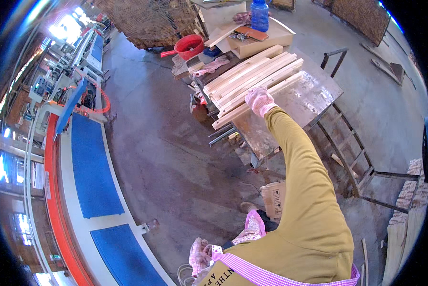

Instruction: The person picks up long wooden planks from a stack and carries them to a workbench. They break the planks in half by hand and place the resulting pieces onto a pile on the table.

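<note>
Resting the right hand (260,100) on the wooden strips (252,76), laid side by side on the metal table (314,90), likely for easy handling; curled over the row's edge, perhaps to steady it, but cannot tell whether gripping. Holding the left hand (200,255) low, well apart from the table, half curled; cannot tell if empty.
</note>
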The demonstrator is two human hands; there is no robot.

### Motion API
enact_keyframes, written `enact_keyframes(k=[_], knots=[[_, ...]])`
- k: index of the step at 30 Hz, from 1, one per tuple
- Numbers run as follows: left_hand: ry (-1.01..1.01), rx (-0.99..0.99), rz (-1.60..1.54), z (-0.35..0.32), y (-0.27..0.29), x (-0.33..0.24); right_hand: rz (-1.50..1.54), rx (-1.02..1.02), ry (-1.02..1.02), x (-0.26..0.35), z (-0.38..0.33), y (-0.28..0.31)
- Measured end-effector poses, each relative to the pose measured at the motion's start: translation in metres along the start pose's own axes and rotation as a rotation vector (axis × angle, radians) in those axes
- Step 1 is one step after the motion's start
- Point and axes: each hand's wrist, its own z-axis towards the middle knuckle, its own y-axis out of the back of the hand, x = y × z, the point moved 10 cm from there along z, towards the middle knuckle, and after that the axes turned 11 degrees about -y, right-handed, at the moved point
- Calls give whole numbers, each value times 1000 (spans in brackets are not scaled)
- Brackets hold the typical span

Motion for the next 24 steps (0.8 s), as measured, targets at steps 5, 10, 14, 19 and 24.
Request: enact_keyframes(k=[5,10,14,19,24], knots=[[131,190,-27,8,-13,14,-32,-34,16,-4,-1,2],[67,52,85,22,-11,8,90,153,184,1,5,-14],[84,63,-6,37,-19,12,57,327,443,46,-25,-21],[-22,101,148,17,-57,-6,200,203,513,56,-32,2],[-48,121,220,-13,-80,-21,326,272,448,64,-3,-17]])
